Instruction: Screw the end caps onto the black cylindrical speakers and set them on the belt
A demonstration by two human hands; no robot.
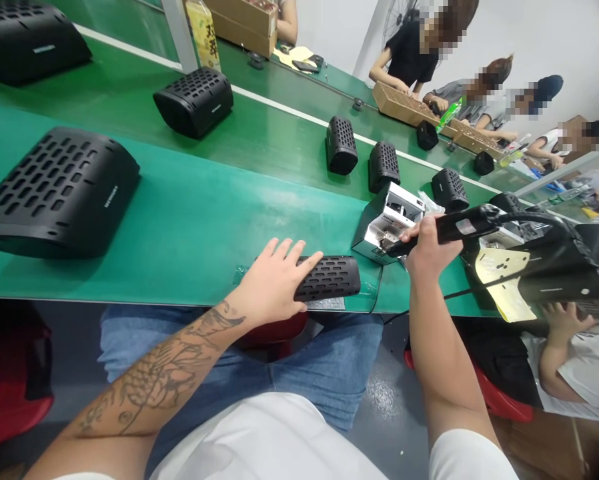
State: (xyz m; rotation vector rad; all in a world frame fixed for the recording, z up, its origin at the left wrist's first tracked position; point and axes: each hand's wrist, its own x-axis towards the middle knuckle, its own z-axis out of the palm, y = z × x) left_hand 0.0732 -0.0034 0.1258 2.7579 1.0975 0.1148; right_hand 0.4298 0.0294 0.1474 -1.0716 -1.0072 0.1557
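At left, a large black casing (62, 193) sits on a green bench (189, 227). Near center, a worker's left hand (277, 283), fingers spread and palm down, rests on a slotted black unit (332, 277) at the bench's near edge. Just right, a silver-fronted box (385, 217) stands at the tip of a black driver (454, 228), wrapped in the curled right hand (432, 257). The step appears to be fetching a screw; next calls for a steady unit and straight tip.

The housing (335, 275) looks matt plastic, the tabletop (214, 220) smooth.
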